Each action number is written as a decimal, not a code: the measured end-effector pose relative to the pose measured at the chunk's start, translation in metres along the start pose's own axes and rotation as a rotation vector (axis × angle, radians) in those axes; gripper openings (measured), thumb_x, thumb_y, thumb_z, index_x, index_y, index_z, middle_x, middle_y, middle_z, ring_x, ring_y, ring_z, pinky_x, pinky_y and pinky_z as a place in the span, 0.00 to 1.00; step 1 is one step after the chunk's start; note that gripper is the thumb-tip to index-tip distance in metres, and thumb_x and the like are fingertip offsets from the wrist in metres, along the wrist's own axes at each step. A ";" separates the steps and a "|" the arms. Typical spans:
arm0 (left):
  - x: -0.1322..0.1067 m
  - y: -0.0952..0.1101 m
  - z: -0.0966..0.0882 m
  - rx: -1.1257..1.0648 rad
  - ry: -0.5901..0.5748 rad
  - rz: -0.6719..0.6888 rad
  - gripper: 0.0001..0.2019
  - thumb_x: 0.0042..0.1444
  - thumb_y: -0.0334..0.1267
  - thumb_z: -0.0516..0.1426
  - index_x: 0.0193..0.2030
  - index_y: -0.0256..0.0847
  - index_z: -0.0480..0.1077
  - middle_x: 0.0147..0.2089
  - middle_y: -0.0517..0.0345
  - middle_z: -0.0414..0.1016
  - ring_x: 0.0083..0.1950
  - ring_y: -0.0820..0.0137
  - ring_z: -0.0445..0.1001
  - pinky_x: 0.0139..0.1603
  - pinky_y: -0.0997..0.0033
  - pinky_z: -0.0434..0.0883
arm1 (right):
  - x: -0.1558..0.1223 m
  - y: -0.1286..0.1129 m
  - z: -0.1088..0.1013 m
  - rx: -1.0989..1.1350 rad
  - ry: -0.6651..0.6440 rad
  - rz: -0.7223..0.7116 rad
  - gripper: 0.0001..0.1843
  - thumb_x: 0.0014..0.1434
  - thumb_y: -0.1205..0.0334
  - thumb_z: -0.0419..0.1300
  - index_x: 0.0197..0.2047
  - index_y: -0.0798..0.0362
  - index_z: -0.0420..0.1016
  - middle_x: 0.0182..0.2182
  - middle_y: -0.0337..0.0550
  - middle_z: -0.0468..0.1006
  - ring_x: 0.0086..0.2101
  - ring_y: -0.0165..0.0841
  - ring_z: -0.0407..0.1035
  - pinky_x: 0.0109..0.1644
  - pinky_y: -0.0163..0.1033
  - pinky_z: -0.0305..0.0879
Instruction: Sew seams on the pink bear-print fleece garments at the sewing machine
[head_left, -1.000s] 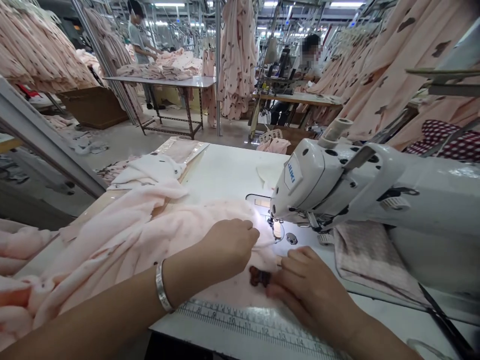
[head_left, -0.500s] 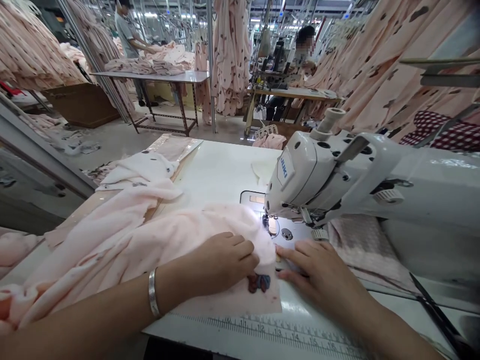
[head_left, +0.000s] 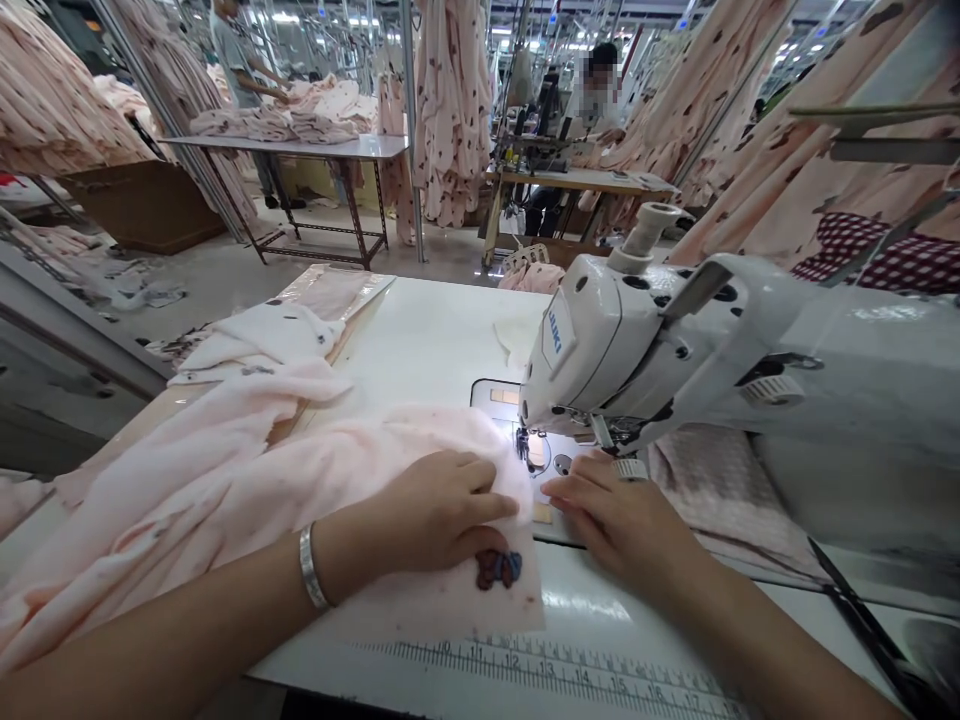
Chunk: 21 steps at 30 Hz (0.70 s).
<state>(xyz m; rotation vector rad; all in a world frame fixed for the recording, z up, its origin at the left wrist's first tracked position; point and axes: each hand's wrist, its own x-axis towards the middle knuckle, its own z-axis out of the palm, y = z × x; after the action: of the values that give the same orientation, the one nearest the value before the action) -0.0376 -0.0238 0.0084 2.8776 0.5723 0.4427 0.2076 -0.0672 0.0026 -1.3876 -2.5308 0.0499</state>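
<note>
Pale pink fleece fabric (head_left: 322,470) spreads over the sewing table, its right edge beside the needle area of a white sewing machine (head_left: 592,330). My left hand (head_left: 442,510), with a silver bracelet at the wrist, lies on this fabric, forefinger and thumb apart and other fingers slightly bent. A brown and blue bear-like motif (head_left: 499,570) shows just below the thumb. My right hand (head_left: 622,505) rests at the machine's metal plate, right of the fabric edge. Its fingers are spread, and nothing shows in them; the fingertips stop short of the fabric.
A printed ruler (head_left: 570,670) runs along the table's front edge. Patterned pink fabric (head_left: 720,490) lies under the machine arm, near dark scissors-like blades (head_left: 862,620). White fabric (head_left: 255,340) lies at left. Two people work behind, among hanging pink garments (head_left: 450,110).
My left hand has gone from bent, gathered fingers to a stretched forefinger on the fabric. My right hand has moved up closer to the needle area. The whole view has shifted slightly.
</note>
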 end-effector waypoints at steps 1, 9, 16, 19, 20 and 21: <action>0.000 0.000 0.000 0.003 0.005 0.012 0.11 0.63 0.44 0.51 0.47 0.45 0.70 0.33 0.58 0.66 0.33 0.68 0.63 0.34 0.68 0.61 | 0.003 -0.001 -0.001 -0.004 -0.018 -0.010 0.15 0.64 0.66 0.47 0.48 0.46 0.72 0.37 0.42 0.75 0.34 0.32 0.70 0.38 0.39 0.60; 0.000 0.001 0.005 0.054 0.129 -0.017 0.10 0.64 0.36 0.49 0.36 0.39 0.70 0.28 0.60 0.66 0.29 0.71 0.63 0.29 0.70 0.60 | 0.007 -0.002 -0.003 -0.069 -0.016 0.033 0.15 0.66 0.63 0.45 0.37 0.52 0.71 0.32 0.42 0.76 0.28 0.32 0.68 0.35 0.39 0.58; -0.001 -0.002 0.005 -0.174 0.259 -0.119 0.10 0.64 0.35 0.48 0.39 0.37 0.69 0.33 0.56 0.68 0.33 0.72 0.65 0.34 0.72 0.64 | 0.014 -0.004 -0.001 -0.088 -0.079 -0.086 0.12 0.64 0.64 0.48 0.42 0.47 0.72 0.32 0.40 0.74 0.30 0.31 0.65 0.36 0.38 0.55; -0.002 -0.001 0.003 -0.136 0.255 -0.061 0.09 0.63 0.35 0.49 0.39 0.38 0.70 0.35 0.55 0.69 0.36 0.70 0.65 0.37 0.70 0.64 | 0.019 -0.003 -0.004 -0.110 -0.109 -0.075 0.10 0.64 0.64 0.49 0.35 0.49 0.71 0.28 0.38 0.72 0.28 0.30 0.64 0.34 0.36 0.54; -0.002 -0.001 0.002 -0.123 0.241 -0.034 0.09 0.63 0.35 0.50 0.39 0.38 0.70 0.36 0.55 0.70 0.37 0.70 0.65 0.38 0.69 0.64 | 0.017 -0.002 -0.005 -0.125 -0.105 -0.061 0.10 0.64 0.65 0.49 0.35 0.50 0.70 0.28 0.39 0.72 0.28 0.30 0.65 0.33 0.36 0.54; -0.001 0.000 0.001 -0.105 0.211 0.001 0.09 0.63 0.36 0.50 0.37 0.38 0.71 0.36 0.55 0.70 0.37 0.70 0.65 0.38 0.68 0.64 | 0.015 0.000 -0.007 -0.141 -0.097 -0.048 0.11 0.64 0.65 0.48 0.35 0.51 0.70 0.29 0.40 0.73 0.26 0.30 0.65 0.33 0.37 0.54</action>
<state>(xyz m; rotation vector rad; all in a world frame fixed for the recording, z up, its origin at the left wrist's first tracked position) -0.0383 -0.0241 0.0071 2.7493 0.5618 0.7598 0.2019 -0.0556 0.0118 -1.4070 -2.6928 -0.0736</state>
